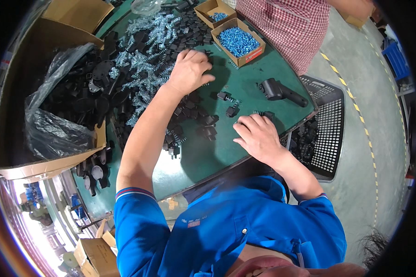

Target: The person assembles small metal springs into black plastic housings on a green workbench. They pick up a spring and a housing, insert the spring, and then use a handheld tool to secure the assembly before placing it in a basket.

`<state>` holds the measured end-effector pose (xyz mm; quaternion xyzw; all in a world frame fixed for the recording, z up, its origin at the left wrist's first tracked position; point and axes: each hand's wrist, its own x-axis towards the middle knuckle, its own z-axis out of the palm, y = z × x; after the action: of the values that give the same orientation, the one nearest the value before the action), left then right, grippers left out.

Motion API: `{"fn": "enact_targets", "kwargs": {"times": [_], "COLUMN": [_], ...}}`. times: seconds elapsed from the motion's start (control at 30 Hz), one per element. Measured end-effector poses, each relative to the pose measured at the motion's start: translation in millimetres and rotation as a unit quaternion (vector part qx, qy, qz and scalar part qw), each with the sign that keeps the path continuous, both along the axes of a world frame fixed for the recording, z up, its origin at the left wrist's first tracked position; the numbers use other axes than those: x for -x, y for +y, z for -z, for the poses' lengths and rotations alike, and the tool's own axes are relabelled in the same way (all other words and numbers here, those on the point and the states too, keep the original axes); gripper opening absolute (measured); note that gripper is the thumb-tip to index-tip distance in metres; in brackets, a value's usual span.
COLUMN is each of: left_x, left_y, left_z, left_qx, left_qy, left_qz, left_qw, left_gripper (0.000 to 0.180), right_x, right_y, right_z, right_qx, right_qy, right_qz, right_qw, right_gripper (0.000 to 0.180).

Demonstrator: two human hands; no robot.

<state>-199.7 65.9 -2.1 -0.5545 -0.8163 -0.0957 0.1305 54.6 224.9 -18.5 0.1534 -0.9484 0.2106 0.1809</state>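
Observation:
My left hand reaches out over a heap of small black plastic parts and shiny metal springs on the green table, its fingers curled down onto the pieces. My right hand rests knuckles-up near the table's right edge, fingers bent over a small dark part; whether it grips it is hidden. Two loose black parts lie between the hands. A black handheld tool lies just beyond my right hand.
Two small cardboard boxes of blue screws stand at the far side. A large carton lined with a plastic bag holds black parts at the left. A black perforated crate sits right of the table. A person in a checked shirt stands opposite.

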Motion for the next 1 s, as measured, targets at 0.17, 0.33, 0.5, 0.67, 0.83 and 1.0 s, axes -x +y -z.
{"fn": "enact_targets", "kwargs": {"times": [0.17,0.33,0.5,0.67,0.83,1.0], "left_x": [-2.1,-8.3,-21.4,-23.9,-28.2,-51.7], "left_y": [48.7,39.6,41.7,47.6,40.0,2.8], "left_z": [21.8,19.2,8.5,22.8,27.5,-24.3], "left_qx": [-0.058,0.036,0.019,-0.03,0.065,-0.024], "left_qy": [0.021,0.083,0.056,0.0,-0.002,-0.071], "left_qz": [0.052,0.032,-0.005,0.01,-0.007,-0.002], "left_qw": [0.997,0.995,0.998,0.999,0.998,0.997], "left_gripper": [0.02,0.015,0.013,0.011,0.012,0.013], "right_x": [1.9,7.4,43.3,53.2,96.2,170.3], "right_y": [-3.6,0.2,12.8,30.1,36.6,30.8], "right_z": [-24.0,-30.6,-69.2,-105.1,-95.8,-69.8], "right_qx": [-0.002,0.003,-0.027,0.011,-0.081,-0.145], "right_qy": [0.038,0.075,0.159,0.152,0.087,0.05], "right_qz": [0.027,0.025,0.039,0.112,0.11,0.03], "right_qw": [0.999,0.997,0.986,0.982,0.987,0.988], "right_gripper": [0.037,0.027,0.014,0.012,0.008,0.018]}}
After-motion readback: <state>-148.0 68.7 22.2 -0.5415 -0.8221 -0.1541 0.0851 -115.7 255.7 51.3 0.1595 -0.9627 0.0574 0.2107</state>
